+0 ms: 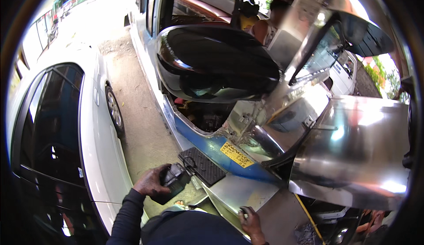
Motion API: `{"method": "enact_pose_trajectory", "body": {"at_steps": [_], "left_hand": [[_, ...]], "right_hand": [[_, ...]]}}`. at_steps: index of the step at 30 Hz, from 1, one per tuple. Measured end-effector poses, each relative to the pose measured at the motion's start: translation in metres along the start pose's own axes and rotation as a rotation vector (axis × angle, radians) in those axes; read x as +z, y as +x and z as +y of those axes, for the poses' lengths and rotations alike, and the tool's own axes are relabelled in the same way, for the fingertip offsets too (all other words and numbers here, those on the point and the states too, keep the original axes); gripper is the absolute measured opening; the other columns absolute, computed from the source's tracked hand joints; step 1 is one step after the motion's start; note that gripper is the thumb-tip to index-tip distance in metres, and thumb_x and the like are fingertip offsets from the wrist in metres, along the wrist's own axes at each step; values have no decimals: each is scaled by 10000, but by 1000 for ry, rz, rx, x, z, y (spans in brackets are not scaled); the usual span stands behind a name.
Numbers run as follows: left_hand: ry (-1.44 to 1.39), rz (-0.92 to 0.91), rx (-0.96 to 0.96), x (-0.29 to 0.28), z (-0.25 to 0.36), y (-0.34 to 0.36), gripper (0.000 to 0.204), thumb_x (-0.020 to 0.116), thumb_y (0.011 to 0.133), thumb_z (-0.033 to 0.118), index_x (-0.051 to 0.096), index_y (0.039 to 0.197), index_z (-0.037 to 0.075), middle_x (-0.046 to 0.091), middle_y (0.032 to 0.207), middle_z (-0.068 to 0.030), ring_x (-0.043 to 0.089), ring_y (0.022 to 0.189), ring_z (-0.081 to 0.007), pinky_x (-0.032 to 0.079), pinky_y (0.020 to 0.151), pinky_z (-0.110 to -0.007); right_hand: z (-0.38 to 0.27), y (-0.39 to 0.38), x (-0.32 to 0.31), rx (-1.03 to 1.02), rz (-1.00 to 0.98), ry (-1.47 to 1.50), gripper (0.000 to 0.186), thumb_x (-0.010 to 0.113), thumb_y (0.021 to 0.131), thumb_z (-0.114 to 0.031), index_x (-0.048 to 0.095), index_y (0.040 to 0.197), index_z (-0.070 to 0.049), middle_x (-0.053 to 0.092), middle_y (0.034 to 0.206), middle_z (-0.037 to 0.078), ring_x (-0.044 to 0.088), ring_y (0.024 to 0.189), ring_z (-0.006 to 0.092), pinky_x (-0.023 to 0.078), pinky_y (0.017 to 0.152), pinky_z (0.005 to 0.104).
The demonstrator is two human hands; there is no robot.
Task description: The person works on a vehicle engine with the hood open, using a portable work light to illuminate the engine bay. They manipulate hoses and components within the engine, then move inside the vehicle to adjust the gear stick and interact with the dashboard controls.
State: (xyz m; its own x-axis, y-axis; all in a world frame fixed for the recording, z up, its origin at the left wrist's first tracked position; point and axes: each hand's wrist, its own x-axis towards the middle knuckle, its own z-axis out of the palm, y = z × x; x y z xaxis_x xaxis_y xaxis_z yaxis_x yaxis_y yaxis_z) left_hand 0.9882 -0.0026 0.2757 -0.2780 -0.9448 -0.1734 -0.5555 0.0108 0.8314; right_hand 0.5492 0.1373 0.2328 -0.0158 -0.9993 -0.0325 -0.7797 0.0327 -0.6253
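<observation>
My left hand (150,182) grips a dark, boxy object (170,184) beside a black ribbed rubber pad (201,164) on a step of the vehicle. A black cord loop lies over the pad. My right hand (250,224) is curled around something small and dark over the grey metal panel (240,191), too small to name. A blue body panel (196,134) with a yellow sticker runs above the pad. A large glossy black oval mirror or cover (216,62) stands over an opening in the bodywork.
A white car (97,152) stands close on my left along a concrete lane (132,134). A large polished steel panel (349,152) fills the right. Another person (270,22) is inside the vehicle; another person's hands (373,223) show at lower right.
</observation>
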Motion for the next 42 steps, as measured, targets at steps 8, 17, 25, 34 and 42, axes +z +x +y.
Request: {"method": "enact_pose_trajectory", "body": {"at_steps": [8,17,25,34,42], "left_hand": [[-111,44,-60,-56,-58,57,968,840,579,327,550,1445,3,709,1236,-246,696,1157,-359,521,1033,-419],[-189,-151,138,-147,-148,246,948,834,632,300,503,1481,40,719,1184,-261,705,1092,-404,536,993,-430],[-327,-332,225,-191,-141,367,1021,839,641,236,447,1575,106,705,1293,-223,717,1118,-299,530,1022,-377],[-292,-430,381,-172,-119,467,978,858,718,368,459,1549,44,675,1353,-209,672,1234,-297,505,1067,-383],[-192,-610,418,-178,-98,557,1026,829,674,345,428,1565,34,631,1400,-243,638,1281,-351,497,1091,-413]], "right_hand": [[-66,162,88,-292,49,-108,370,708,938,-182,623,1232,27,660,1083,239,655,1022,438,540,899,452],[-149,313,200,312,-539,294,384,680,1010,-291,694,1289,-27,742,1131,105,695,1031,224,550,889,357],[-231,418,255,562,-92,1442,521,552,1079,-413,501,1487,-93,587,1410,111,562,1273,313,459,1059,535],[-214,510,264,653,345,1678,488,647,1028,-403,597,1395,-86,646,1370,82,572,1286,280,418,1118,496],[-221,576,266,766,802,1674,393,694,1021,-243,637,1349,-34,667,1345,97,619,1209,258,491,1065,420]]}}
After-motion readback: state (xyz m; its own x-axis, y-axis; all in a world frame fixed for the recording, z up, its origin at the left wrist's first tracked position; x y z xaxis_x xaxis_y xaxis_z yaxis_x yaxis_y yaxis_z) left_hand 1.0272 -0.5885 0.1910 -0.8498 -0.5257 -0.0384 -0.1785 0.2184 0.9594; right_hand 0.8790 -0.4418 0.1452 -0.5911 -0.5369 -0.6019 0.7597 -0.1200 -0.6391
